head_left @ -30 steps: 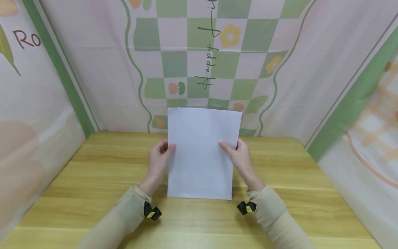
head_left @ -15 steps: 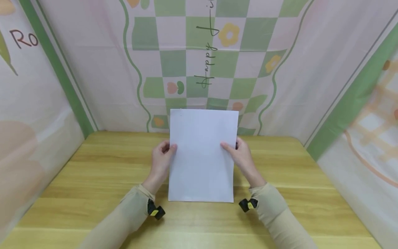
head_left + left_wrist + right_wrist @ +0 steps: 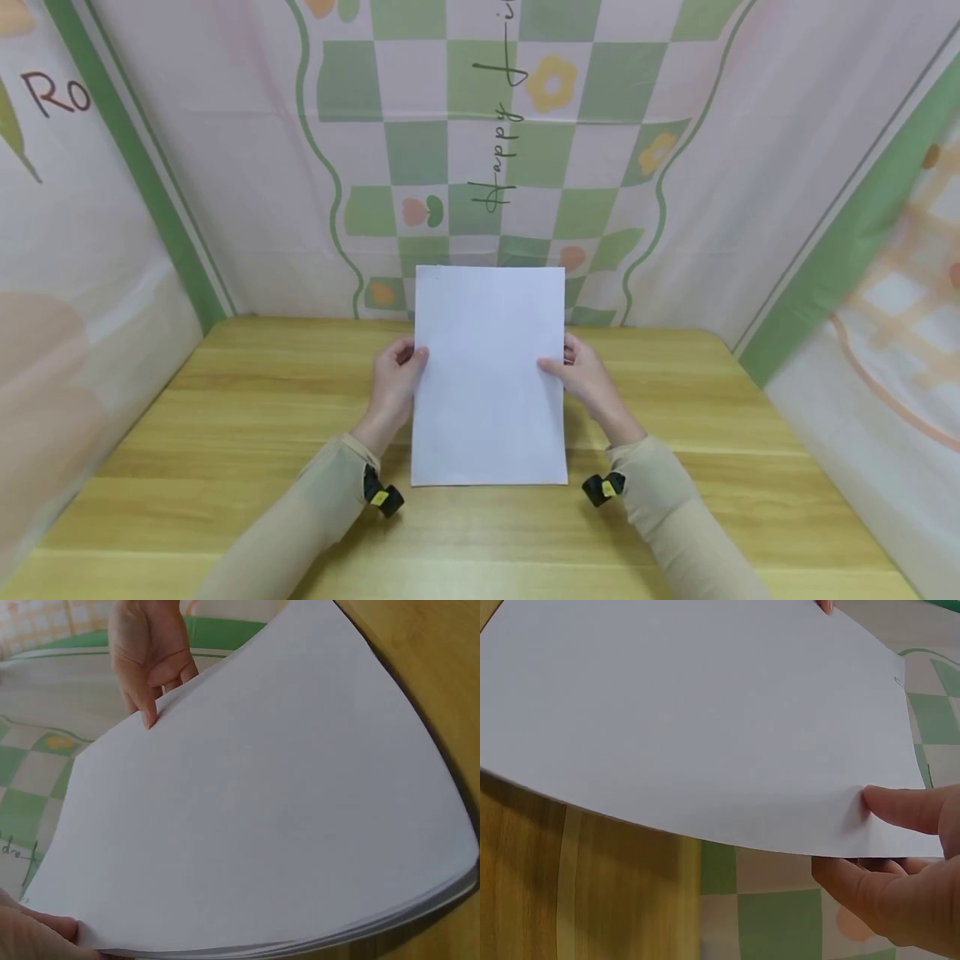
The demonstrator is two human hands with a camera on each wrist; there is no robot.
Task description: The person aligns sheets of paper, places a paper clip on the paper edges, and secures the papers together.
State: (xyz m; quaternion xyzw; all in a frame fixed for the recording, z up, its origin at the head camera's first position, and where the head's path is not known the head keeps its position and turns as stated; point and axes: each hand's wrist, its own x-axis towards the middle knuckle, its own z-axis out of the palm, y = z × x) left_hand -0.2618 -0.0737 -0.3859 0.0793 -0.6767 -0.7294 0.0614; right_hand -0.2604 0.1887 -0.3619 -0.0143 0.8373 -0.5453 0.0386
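Observation:
A stack of blank white paper (image 3: 489, 379) stands upright, tilted back, above the middle of the table in the head view. My left hand (image 3: 393, 385) pinches its left edge, thumb on the front face and fingers behind. On the opposite edge my right hand (image 3: 592, 385) pinches it the same way, a little below mid-height. Layered sheet edges show along the near side of the paper (image 3: 255, 817) in the left wrist view. The right wrist view shows the right thumb pressing a slight dent into the paper (image 3: 705, 727), while the fingers curl beneath it.
The wooden table (image 3: 300, 400) stretches out under both arms. Behind it hangs a cloth (image 3: 420, 154) with green and white checks, flowers and lettering. More printed cloth closes off the left and right sides. Each wrist wears a small black camera (image 3: 383, 493).
The stack's outline has become narrower and straighter, its top right corner shifting left. My left hand has moved slightly right, and my right thumb sits a little lower on the edge.

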